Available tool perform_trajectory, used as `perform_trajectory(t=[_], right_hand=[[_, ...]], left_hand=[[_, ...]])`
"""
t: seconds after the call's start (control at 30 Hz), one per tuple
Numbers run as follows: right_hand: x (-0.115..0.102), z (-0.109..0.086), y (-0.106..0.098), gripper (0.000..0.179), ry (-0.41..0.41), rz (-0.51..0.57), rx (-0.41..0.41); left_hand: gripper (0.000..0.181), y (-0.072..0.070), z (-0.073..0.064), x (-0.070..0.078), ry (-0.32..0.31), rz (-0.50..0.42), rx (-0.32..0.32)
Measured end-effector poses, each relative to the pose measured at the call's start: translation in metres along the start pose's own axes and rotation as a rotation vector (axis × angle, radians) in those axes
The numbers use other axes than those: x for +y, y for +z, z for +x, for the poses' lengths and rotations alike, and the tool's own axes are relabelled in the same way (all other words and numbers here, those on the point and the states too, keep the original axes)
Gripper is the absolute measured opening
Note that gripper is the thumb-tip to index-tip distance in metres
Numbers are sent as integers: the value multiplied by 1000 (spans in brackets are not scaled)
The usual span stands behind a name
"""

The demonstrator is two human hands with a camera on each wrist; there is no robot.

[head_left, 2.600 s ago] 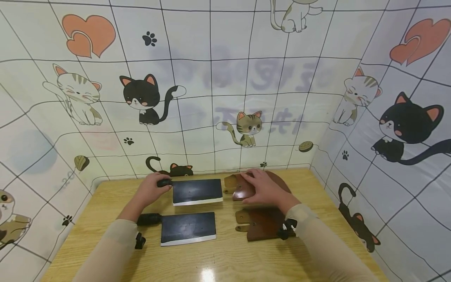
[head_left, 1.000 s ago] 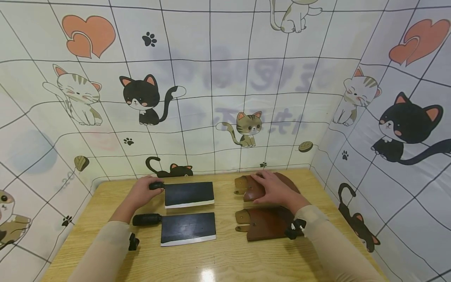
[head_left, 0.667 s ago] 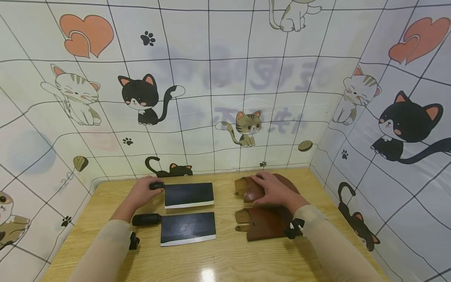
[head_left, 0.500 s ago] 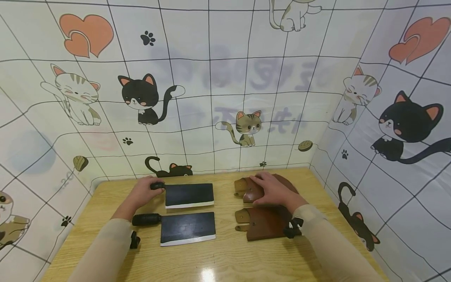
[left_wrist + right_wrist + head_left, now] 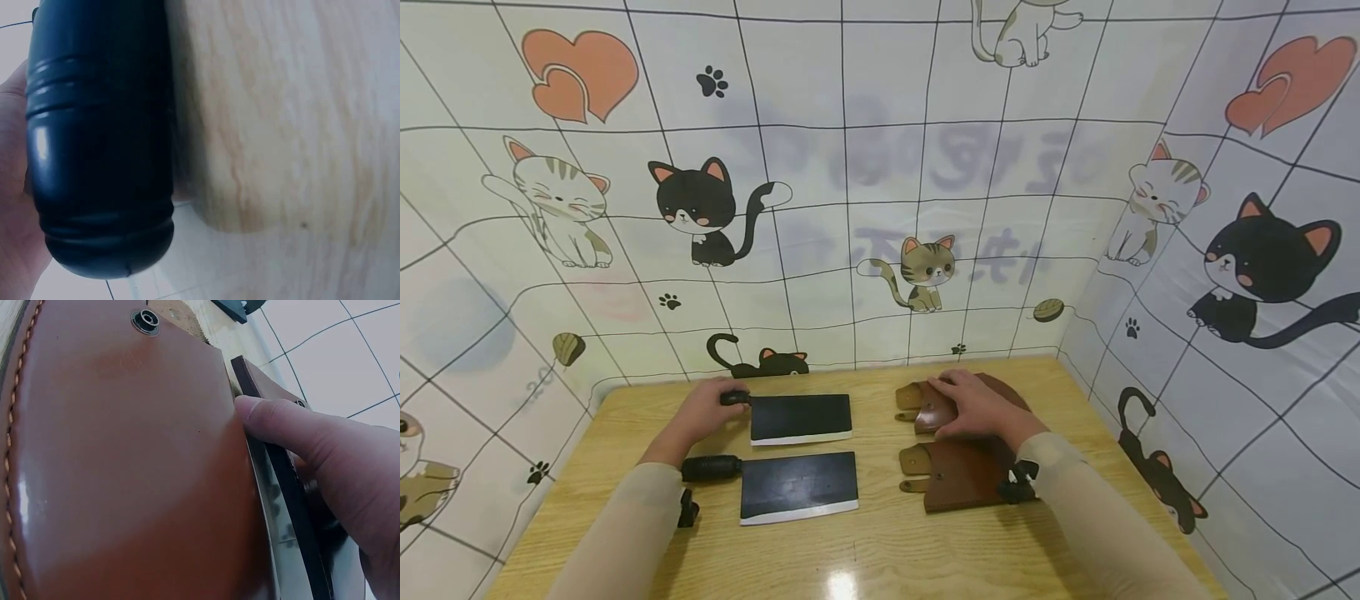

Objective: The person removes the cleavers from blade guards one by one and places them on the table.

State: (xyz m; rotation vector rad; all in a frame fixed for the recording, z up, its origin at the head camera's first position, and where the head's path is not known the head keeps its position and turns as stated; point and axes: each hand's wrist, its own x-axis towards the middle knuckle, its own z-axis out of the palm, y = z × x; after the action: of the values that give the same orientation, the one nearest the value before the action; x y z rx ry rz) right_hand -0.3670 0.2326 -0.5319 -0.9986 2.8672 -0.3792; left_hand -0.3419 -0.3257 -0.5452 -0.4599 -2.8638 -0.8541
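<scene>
My left hand (image 5: 703,410) grips the black handle (image 5: 733,397) of the far cleaver. Its dark blade (image 5: 801,418) points right, with the pale cutting edge toward me. Below it lies a second cleaver (image 5: 799,485); its ridged black handle (image 5: 103,162) looms large in the left wrist view. On the right, my right hand (image 5: 973,406) holds the far brown leather knife sheath (image 5: 931,414) from above, the thumb (image 5: 275,419) at its dark edge. The other fingers are hidden in the right wrist view. The near sheath (image 5: 125,444), stitched along one side, lies flat in front.
Everything lies on a light wooden table (image 5: 880,550). A white cloth (image 5: 850,183) printed with grid lines and cartoon cats rises behind it and at both sides. Each sheath has a short strap (image 5: 913,486) on its left end. Small black devices sit at both wrists.
Since the oldest frame, my left hand has drawn the far cleaver left and my right hand has shifted the far sheath right, widening their gap. Lately both have edged slightly toward me.
</scene>
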Motion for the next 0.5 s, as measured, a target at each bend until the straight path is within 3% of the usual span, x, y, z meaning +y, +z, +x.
perform_trajectory(t=[0.5], right_hand=[[3,6,4,112,26,42,-74]], left_hand=[[28,8,4,-10,36,20,-22]])
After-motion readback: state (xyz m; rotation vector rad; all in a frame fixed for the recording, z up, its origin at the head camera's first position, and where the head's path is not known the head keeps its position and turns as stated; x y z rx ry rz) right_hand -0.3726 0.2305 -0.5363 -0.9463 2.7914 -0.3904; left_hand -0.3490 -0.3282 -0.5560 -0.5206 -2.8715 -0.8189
